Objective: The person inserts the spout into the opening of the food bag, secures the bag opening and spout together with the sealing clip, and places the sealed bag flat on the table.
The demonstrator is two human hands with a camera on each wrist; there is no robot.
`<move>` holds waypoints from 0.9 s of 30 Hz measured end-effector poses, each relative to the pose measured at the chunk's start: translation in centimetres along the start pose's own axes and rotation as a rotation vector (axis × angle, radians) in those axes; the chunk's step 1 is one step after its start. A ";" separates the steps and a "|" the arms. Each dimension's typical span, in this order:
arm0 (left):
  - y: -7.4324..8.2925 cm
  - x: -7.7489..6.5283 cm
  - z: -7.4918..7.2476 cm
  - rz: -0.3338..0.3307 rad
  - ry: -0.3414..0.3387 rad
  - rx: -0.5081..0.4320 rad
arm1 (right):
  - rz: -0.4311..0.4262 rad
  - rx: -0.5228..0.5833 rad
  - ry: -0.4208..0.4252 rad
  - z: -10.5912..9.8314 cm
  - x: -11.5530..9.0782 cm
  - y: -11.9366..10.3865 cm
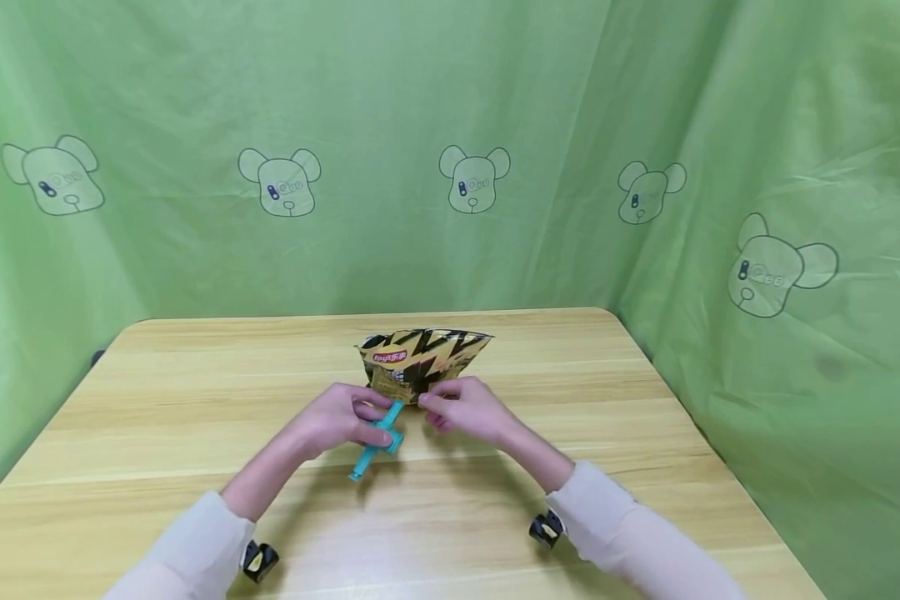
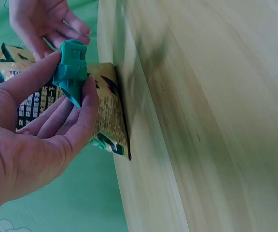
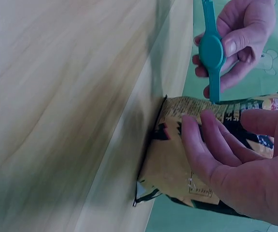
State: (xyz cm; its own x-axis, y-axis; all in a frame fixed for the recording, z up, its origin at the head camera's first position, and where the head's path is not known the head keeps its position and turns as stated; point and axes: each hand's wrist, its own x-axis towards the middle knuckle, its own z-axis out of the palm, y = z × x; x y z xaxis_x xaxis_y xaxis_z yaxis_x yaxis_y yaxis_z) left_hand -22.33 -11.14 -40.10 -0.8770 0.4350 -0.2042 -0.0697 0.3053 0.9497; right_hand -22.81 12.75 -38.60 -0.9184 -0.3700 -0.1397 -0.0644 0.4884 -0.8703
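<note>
A teal bag clip, a long bar with a round cap at its middle, is pinched between the thumb and fingers of my left hand. In the right wrist view, the flat round face of the clip shows. Just behind both hands, a gold and black chip bag stands upright on the table, its wide top edge uppermost. My right hand is at the front of the bag, fingers loosely bent and holding nothing. In the right wrist view its fingers overlap the bag, with the thumb apart from them.
The wooden table spreads out around the hands. Green curtain printed with bear heads hangs behind it and along the sides. Black wrist devices sit below both sleeves.
</note>
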 end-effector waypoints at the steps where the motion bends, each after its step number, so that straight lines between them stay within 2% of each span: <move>1: 0.1 0.1 0.1 -0.001 -0.001 0.011 | -0.004 -0.004 -0.004 0.1 0.0 -0.1; 9: 0.6 0.4 0.9 -0.003 -0.012 0.069 | -0.032 -0.002 -0.010 0.5 0.2 -0.2; 13: 1.0 0.4 1.2 0.010 -0.044 0.042 | -0.045 0.003 0.001 0.5 0.1 0.0; 19: 1.8 0.2 1.5 0.018 -0.117 -0.058 | -0.045 -0.040 0.003 0.4 0.0 0.3; 27: 1.9 0.1 1.5 0.024 -0.126 -0.004 | -0.029 -0.032 -0.014 0.5 0.1 0.9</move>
State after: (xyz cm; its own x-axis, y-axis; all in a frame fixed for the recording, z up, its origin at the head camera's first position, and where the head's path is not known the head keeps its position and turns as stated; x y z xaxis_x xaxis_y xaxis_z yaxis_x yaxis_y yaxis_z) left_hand -21.85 -9.26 -38.63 -0.8117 0.5452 -0.2096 -0.0517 0.2904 0.9555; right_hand -22.75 12.79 -39.64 -0.9105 -0.3952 -0.1217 -0.1033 0.5023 -0.8585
